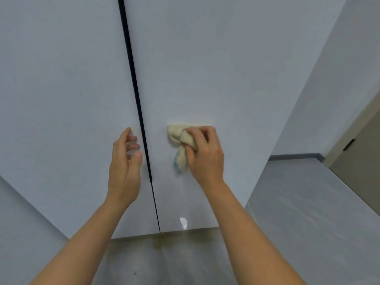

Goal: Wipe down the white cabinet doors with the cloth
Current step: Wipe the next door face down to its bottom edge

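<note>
Two tall white cabinet doors fill the view, the left door [61, 89] and the right door [216, 68], split by a dark vertical gap [133, 83]. My right hand [205, 155] grips a crumpled cream cloth [178, 138] with a green edge and presses it flat against the lower part of the right door. My left hand [125, 161] is open, fingers spread, its fingertips resting on the left door's edge just beside the gap. Both forearms reach up from the bottom of the frame.
A grey wall [339, 79] meets the cabinet on the right, with a beige door [359, 161] further right. Glossy grey floor [174, 260] lies below the doors, stained near their base. A small white glare spot [183, 222] shows low on the right door.
</note>
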Action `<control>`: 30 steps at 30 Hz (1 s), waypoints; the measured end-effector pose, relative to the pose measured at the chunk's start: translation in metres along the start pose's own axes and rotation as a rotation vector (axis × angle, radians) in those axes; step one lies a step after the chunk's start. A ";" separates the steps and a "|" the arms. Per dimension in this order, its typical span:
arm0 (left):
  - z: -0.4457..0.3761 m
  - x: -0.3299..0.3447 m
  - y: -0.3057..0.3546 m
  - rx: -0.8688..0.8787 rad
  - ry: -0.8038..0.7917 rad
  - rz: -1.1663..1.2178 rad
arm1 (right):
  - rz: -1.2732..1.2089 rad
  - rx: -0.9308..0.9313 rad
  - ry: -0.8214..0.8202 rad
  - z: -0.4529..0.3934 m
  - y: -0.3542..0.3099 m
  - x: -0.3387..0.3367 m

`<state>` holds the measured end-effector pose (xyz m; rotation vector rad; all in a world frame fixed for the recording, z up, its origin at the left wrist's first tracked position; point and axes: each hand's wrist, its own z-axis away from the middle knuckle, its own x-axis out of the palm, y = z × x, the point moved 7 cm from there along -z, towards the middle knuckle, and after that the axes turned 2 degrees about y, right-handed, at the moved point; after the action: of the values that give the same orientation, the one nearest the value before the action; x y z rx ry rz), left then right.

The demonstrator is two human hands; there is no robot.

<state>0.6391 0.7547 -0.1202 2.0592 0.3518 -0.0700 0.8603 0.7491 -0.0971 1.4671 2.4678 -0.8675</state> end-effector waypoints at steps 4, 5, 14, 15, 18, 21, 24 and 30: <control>0.040 0.016 -0.047 -0.123 -0.038 0.085 | 0.039 0.249 0.217 0.023 0.095 -0.052; 0.045 0.022 -0.050 -0.140 -0.041 0.119 | 0.033 0.283 0.254 0.027 0.106 -0.056; 0.040 0.036 -0.044 -0.068 0.051 0.101 | -0.117 0.589 0.615 0.055 0.173 -0.067; 0.033 0.034 -0.045 -0.036 0.083 0.023 | -0.109 0.578 0.622 0.057 0.175 -0.063; 0.023 0.034 -0.042 0.037 0.183 -0.143 | -0.081 0.524 0.606 0.061 0.165 -0.052; 0.026 0.040 -0.041 0.043 0.245 -0.180 | -0.068 0.408 0.545 0.065 0.136 -0.037; 0.028 0.043 -0.042 0.001 0.258 -0.114 | -0.086 0.264 0.336 0.075 0.093 0.000; 0.039 0.053 -0.044 -0.004 0.195 -0.146 | -0.017 0.014 0.148 0.084 0.082 0.020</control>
<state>0.6813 0.7526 -0.1876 2.0391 0.6227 0.0433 0.9052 0.7479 -0.2068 1.5711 2.5873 -0.8076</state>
